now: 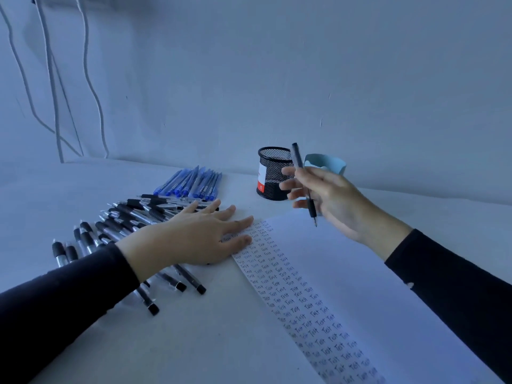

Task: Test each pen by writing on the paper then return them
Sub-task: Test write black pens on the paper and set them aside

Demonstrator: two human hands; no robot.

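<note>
A white sheet of paper [346, 273] lies on the table, its left strip filled with rows of the word "Test". My left hand [199, 234] rests flat with straight fingers on the paper's upper left corner. My right hand [329, 200] holds a black pen [303, 181] upright above the paper's top edge, tip pointing down and clear of the sheet. Several black pens [124, 220] lie spread on the table to the left, partly under my left forearm. Behind them sits a bunch of blue pens [191, 181].
A black mesh pen cup [273, 173] with a red and white label stands behind the paper. A light blue cup [329, 163] is right beside it, partly hidden by my right hand. White cables [55, 106] hang down the wall at the far left.
</note>
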